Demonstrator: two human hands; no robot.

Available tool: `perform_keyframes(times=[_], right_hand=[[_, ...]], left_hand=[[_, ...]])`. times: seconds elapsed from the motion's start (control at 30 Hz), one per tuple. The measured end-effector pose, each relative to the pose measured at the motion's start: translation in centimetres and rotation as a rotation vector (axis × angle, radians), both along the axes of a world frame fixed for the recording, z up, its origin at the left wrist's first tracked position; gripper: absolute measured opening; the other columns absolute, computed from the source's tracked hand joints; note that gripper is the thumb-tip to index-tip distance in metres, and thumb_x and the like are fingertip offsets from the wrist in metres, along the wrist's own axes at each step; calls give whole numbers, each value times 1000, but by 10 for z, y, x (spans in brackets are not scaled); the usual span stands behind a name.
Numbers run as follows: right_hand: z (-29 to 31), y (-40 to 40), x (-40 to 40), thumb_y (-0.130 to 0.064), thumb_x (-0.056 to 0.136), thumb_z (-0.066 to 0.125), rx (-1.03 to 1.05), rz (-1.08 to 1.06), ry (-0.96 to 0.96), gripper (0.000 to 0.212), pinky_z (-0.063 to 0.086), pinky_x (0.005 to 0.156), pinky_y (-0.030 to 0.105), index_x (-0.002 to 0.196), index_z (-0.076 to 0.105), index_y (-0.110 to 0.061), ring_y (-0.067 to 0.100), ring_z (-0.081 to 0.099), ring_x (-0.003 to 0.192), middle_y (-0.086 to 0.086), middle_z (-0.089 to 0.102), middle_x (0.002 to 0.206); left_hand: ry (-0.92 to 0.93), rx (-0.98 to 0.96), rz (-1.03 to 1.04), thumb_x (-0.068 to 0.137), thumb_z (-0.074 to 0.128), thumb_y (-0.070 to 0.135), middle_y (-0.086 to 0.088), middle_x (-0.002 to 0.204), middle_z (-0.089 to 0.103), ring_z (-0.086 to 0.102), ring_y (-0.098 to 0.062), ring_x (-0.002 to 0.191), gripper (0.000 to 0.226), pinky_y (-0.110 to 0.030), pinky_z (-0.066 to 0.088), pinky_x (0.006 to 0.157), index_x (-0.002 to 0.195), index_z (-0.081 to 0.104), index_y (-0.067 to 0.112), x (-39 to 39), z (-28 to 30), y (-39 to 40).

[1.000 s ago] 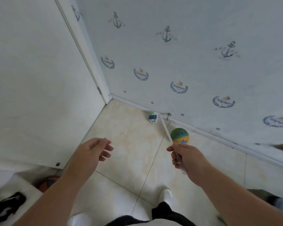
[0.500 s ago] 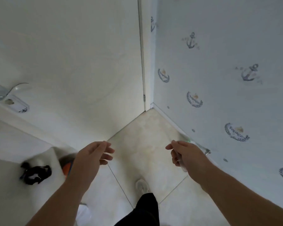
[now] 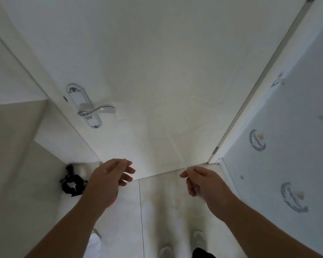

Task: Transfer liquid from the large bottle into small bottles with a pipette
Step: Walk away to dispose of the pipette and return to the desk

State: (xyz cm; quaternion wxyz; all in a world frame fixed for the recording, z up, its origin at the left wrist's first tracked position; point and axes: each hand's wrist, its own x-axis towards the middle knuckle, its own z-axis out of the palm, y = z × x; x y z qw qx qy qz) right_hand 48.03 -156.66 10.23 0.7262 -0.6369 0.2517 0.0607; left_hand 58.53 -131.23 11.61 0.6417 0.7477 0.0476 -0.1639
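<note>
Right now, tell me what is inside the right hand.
The right hand is curled, its fingers folded inward. A pale sliver shows between them, perhaps the pipette, but the fingers cover it too much to tell. The left hand holds nothing.

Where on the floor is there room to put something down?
Bare tile floor lies between the two hands, running from the door back to the shoes. It is crowded at the left, around the black thing.

Both forearms are bare, without sleeves; white shoes (image 3: 183, 244) show at six o'clock, a dark trouser leg (image 3: 203, 253) beside them.
</note>
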Motion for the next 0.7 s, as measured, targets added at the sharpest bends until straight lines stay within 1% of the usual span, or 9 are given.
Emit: perform_keyframes(times=[0.07,0.1,0.17,0.23,0.33,0.43,0.5,0.57,0.7], right_hand=[[3,11,33,-19,104,53,-5,97,-13,33,44,53,23,81,77,-14,15,53,55,4,59,62],[4,17,50,-17,104,54,-4,145,-15,33,43,53,24,81,77,-13,16,52,55,4,58,61],[6,31,83,-15,104,54,2,239,-17,32,41,52,25,81,76,-10,17,51,54,5,58,60],[8,45,113,-15,103,54,2,347,-22,32,40,53,26,81,76,-9,18,50,53,5,58,60],[15,67,154,-15,103,54,-30,546,-42,32,39,52,24,81,77,-12,17,50,52,4,57,60],[22,90,190,-13,103,54,-32,723,-59,29,39,50,22,82,76,-10,16,49,53,3,56,59],[25,110,210,-12,102,55,-39,839,-81,26,41,53,24,85,73,-5,17,49,55,4,56,60],[26,132,223,-13,101,56,-48,942,-106,25,41,56,27,85,72,-3,18,50,56,5,57,62],[30,180,235,-13,101,57,-54,1099,-123,28,43,61,31,82,78,-15,16,52,56,7,60,68]], left_hand=[[-3,-10,114,103,55,16,-12,82,77,70,-16,64,24,-26,55,62,92,75,8,8,1,17],[-10,4,156,103,55,17,-10,82,77,71,-17,67,25,-26,56,62,91,75,11,10,1,27],[-30,51,223,104,54,21,-8,83,78,71,-21,72,30,-31,53,68,84,77,19,13,4,46],[-47,77,320,104,54,21,-7,84,78,70,-23,73,34,-34,52,70,81,78,24,10,8,64],[-70,117,500,104,54,23,-4,86,78,71,-22,72,34,-38,53,72,82,78,32,-1,18,84],[-82,140,670,104,52,21,-4,88,78,72,-22,73,34,-41,55,72,85,77,34,-17,28,98],[-86,130,799,105,51,17,-6,88,78,71,-23,73,36,-42,54,71,86,78,32,-29,33,105],[-89,115,933,105,51,16,-9,88,77,71,-23,71,34,-40,52,69,87,78,24,-42,37,109],[-81,89,1182,105,51,16,-11,88,77,70,-20,68,25,-35,51,65,97,74,10,-73,41,116]])
